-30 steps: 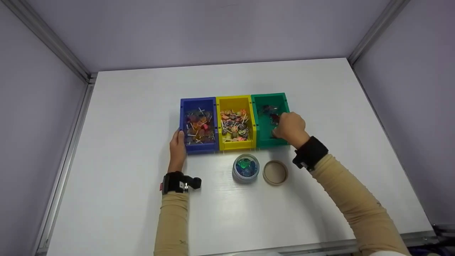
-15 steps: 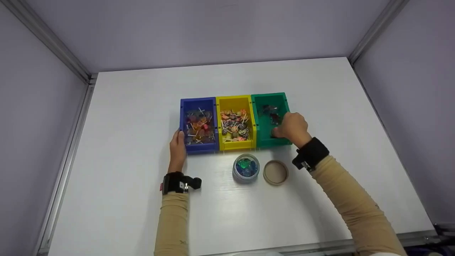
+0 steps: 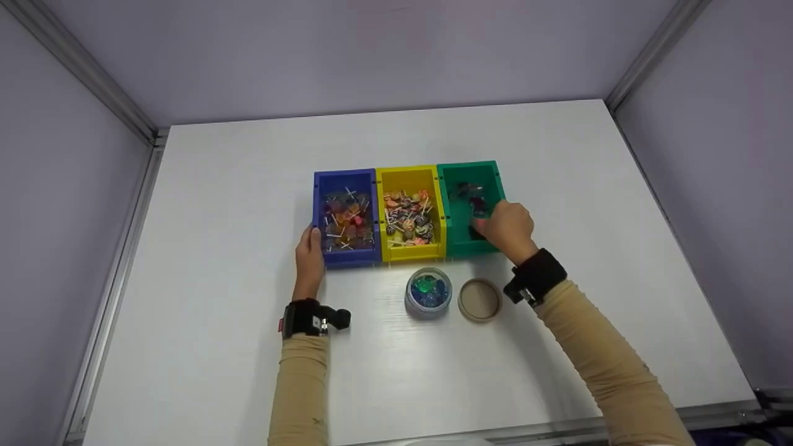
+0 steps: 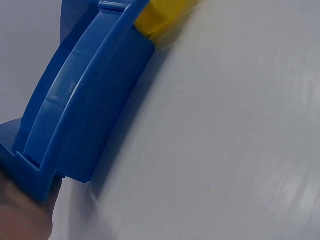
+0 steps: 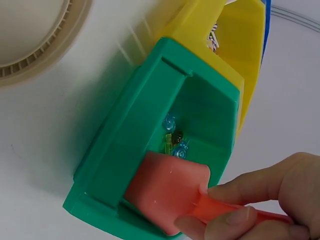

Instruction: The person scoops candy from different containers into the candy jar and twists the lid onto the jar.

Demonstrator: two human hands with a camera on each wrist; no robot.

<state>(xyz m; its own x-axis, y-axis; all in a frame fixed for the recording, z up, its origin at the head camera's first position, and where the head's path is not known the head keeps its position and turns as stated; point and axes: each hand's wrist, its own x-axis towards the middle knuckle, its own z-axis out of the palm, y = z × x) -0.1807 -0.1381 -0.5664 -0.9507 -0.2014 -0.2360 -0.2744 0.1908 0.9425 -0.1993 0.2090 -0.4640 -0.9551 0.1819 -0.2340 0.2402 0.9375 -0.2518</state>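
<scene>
Three joined bins stand in a row in the head view: a blue bin (image 3: 350, 257), a yellow bin (image 3: 412, 253) and a green bin (image 3: 472, 248). My left hand (image 3: 309, 260) rests against the blue bin's near left side, fingers pointing forward. My right hand (image 3: 509, 229) reaches into the green bin, and in the right wrist view it grips the handle of a coral-red scoop (image 5: 170, 190) between thumb and fingers. The scoop's head lies inside that bin, beside a few small translucent blue and yellow pieces (image 5: 180, 149). Whether the scoop holds anything is hidden.
Just in front of the bins stands a clear jar (image 3: 429, 310) with blue and green pieces in it. Its likely lid, a round tan cap (image 3: 480, 300), lies to the right. Small lollipops (image 3: 409, 217) fill the yellow bin; mixed lollipops (image 3: 350, 223) lie in the blue one.
My right hand has shifted slightly left and nearer within the green bin, its wrist moving a little nearer too. My left hand has stayed where it was.
</scene>
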